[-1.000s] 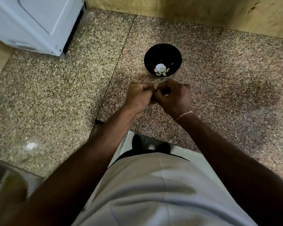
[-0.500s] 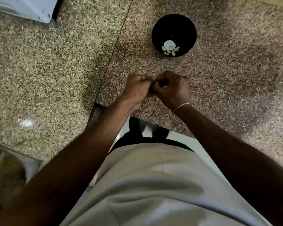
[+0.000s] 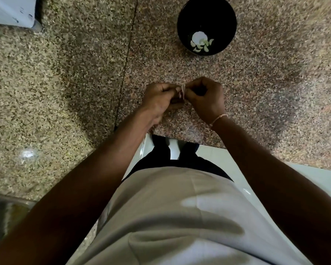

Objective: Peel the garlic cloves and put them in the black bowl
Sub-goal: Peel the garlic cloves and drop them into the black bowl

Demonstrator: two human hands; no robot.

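Observation:
A black bowl (image 3: 206,14) stands on the speckled granite counter (image 3: 84,83) at the top of the view, with several pale peeled garlic cloves (image 3: 201,43) at its bottom. Below it, above the counter's near edge, my left hand (image 3: 159,100) and my right hand (image 3: 206,98) meet fingertip to fingertip. Between them they pinch a small garlic clove (image 3: 182,91) with whitish, reddish-streaked skin. Most of the clove is hidden by my fingers.
A white appliance corner (image 3: 10,10) sits at the top left on the counter. A seam (image 3: 126,60) runs down the granite left of my hands. A metal sink rim (image 3: 6,205) shows at bottom left. White floor tiles (image 3: 313,178) lie below the counter edge.
The camera has tilted down, so the bowl and appliance have slid toward the top of the view. My hands stay together on the clove, and a strip of skin now shows between the fingertips.

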